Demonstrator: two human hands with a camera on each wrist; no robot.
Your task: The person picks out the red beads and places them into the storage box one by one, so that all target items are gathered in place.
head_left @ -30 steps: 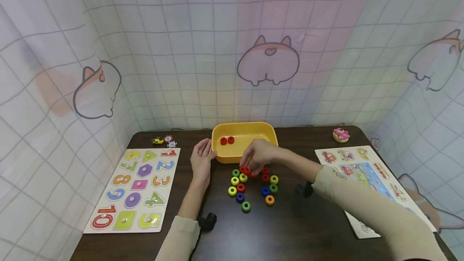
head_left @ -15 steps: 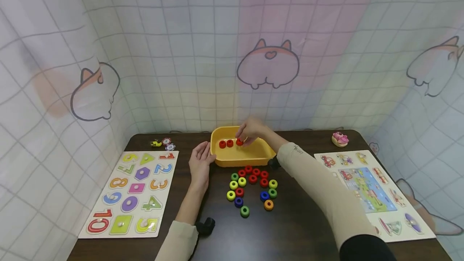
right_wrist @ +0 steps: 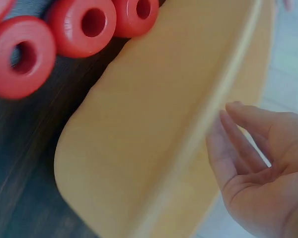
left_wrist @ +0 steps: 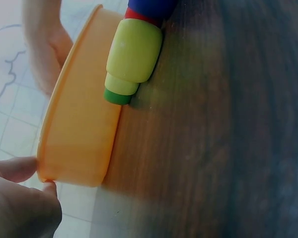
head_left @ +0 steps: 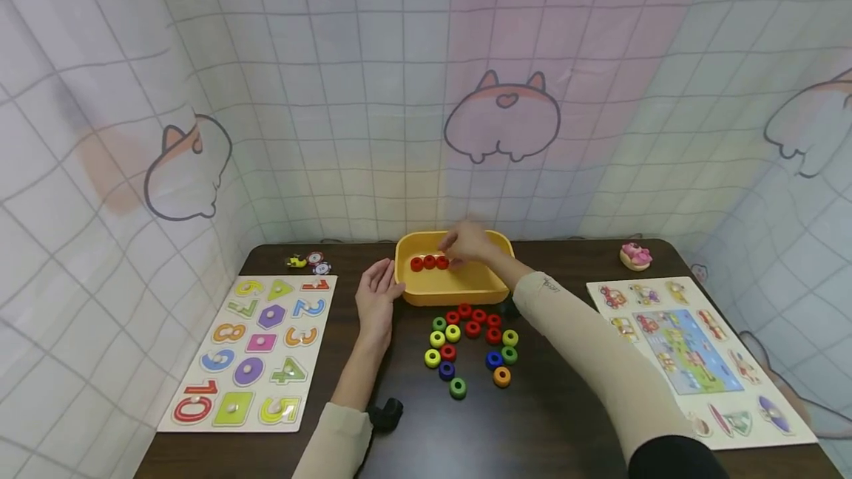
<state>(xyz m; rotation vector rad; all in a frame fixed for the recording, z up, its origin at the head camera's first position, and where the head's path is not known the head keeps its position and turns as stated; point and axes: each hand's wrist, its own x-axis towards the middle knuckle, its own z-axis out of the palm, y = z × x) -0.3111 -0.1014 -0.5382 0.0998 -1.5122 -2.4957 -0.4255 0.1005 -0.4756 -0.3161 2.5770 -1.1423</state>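
Three red rings (head_left: 429,262) sit in a row in the left part of a yellow tray (head_left: 458,297). My right hand (head_left: 469,240) is above the tray beside the rightmost of them; in the right wrist view its bent fingers (right_wrist: 223,148) hold nothing. At the tray's left end, my left hand (head_left: 376,301) touches the outer wall and front corner with its fingers and thumb. The left wrist view shows two fingertips (left_wrist: 48,188) against the rim. Several loose rings in red, yellow, green, blue and orange (head_left: 502,377) lie on the table before the tray.
A number puzzle board (head_left: 249,353) lies at left, and a picture puzzle board (head_left: 692,353) at right. Behind the left board are a small yellow toy (head_left: 296,262) and round chips (head_left: 322,268). A pink toy (head_left: 635,256) stands at the back right. A grid-patterned curtain (head_left: 373,131) surrounds the dark table (head_left: 459,442).
My right hand has taken a red ring from the table into the tray, set it at the right end of the row and let go. My left hand has stayed at the tray.
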